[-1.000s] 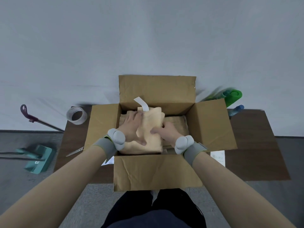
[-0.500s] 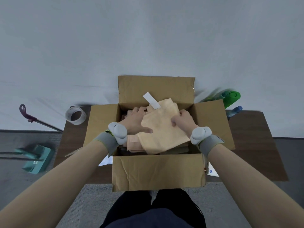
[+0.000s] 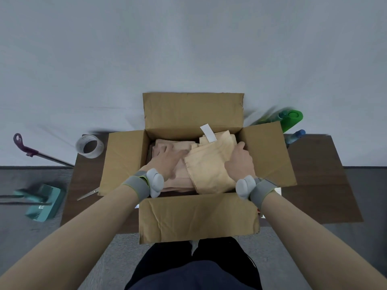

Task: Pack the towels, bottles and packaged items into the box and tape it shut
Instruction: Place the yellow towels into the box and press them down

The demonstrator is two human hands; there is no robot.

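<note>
An open cardboard box (image 3: 199, 216) stands on a low dark table (image 3: 314, 174), all four flaps spread. Inside it, a folded tan towel (image 3: 209, 164) with a white tag lies on the right half, over pinkish folded towels (image 3: 167, 145). My right hand (image 3: 240, 162) grips the tan towel's right edge, its fingers curled round it. My left hand (image 3: 167, 160) lies flat on the pinkish towels, its fingertips against the tan towel's left edge. A green bottle (image 3: 291, 120) and a clear bottle with a blue cap (image 3: 295, 137) stand behind the right flap.
A roll of clear tape (image 3: 89, 146) sits at the table's back left corner. Scissors (image 3: 88, 194) lie by the left flap. Papers peek out beside the box. A teal broom and dustpan (image 3: 41, 201) lie on the grey floor to the left.
The tan towel has shifted from the box's middle to its right side. My right hand moved right and back with it, and my left hand now lies flat on the pinkish towels.
</note>
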